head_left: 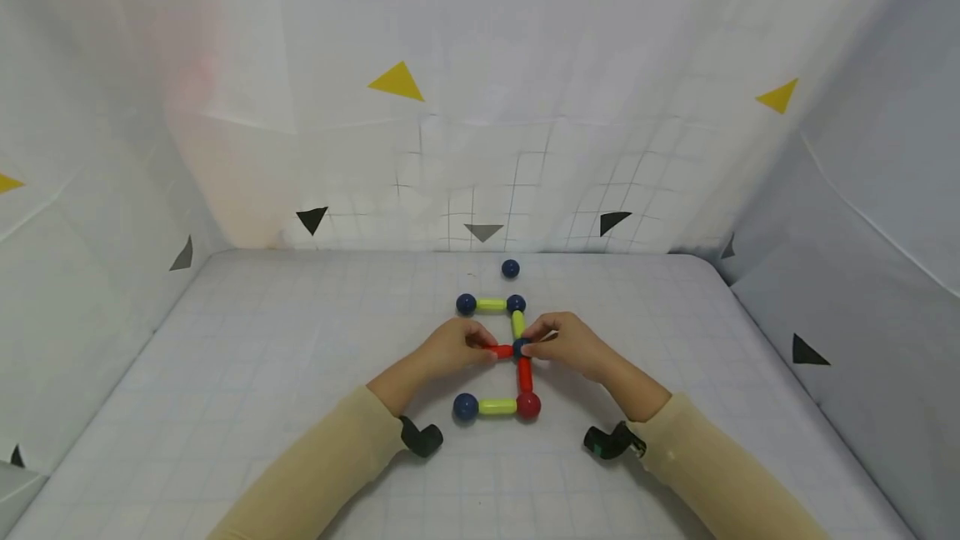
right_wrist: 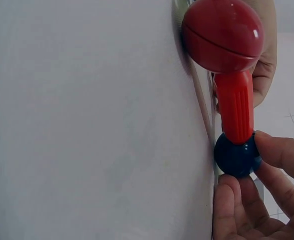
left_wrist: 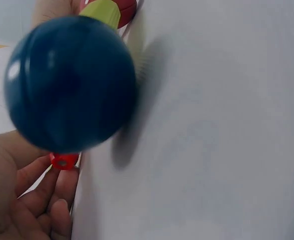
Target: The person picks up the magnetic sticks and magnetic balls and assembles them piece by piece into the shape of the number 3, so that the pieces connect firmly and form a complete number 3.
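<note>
My left hand (head_left: 456, 347) pinches a short red rod (head_left: 502, 352), whose right end meets a blue ball (head_left: 521, 347). That ball is held between the thumb and fingers of my right hand (head_left: 567, 344). A second red rod (right_wrist: 235, 107) runs from the same ball to a red ball (head_left: 528, 405) nearer me. From there a yellow-green rod (head_left: 497, 407) leads left to another blue ball (left_wrist: 70, 84), large in the left wrist view. Beyond the hands, a yellow-green rod (head_left: 518, 324) joins the held ball to a farther blue ball (head_left: 515, 304).
A far yellow-green rod (head_left: 491, 305) ends at a blue ball (head_left: 466, 304) on the left. One loose blue ball (head_left: 510, 268) lies farther back on the white gridded table (head_left: 285, 340). White sheeting with yellow and dark triangles stands behind and at both sides.
</note>
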Demonstrator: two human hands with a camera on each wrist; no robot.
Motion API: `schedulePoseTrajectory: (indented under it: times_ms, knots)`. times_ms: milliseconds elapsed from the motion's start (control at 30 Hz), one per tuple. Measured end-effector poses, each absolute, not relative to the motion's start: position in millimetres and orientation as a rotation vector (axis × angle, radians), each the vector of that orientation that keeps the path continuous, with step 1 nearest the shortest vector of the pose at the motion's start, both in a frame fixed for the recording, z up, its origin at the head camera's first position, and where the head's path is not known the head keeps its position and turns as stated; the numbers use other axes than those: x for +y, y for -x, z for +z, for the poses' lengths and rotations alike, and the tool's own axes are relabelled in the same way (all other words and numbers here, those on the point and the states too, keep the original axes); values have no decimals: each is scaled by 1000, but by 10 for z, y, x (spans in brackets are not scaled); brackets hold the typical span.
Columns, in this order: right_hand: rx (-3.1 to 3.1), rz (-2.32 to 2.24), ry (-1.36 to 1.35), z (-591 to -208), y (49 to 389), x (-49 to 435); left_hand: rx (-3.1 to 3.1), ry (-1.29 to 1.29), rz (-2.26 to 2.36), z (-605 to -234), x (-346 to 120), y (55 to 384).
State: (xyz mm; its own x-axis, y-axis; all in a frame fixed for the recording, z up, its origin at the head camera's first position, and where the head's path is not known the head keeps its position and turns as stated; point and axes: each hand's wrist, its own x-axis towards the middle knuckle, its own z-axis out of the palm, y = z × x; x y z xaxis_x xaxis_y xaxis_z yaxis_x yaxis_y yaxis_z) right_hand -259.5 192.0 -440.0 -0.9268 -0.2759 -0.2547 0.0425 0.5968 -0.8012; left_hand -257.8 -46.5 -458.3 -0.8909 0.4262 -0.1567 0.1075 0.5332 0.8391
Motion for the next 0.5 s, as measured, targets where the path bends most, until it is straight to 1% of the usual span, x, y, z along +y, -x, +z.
schedulePoseTrajectory:
  times_ms: [500]
  knots:
    - [2450,-1273,208,-4386,2592,1937,2419,-432,1282,-4530,-478,2592]
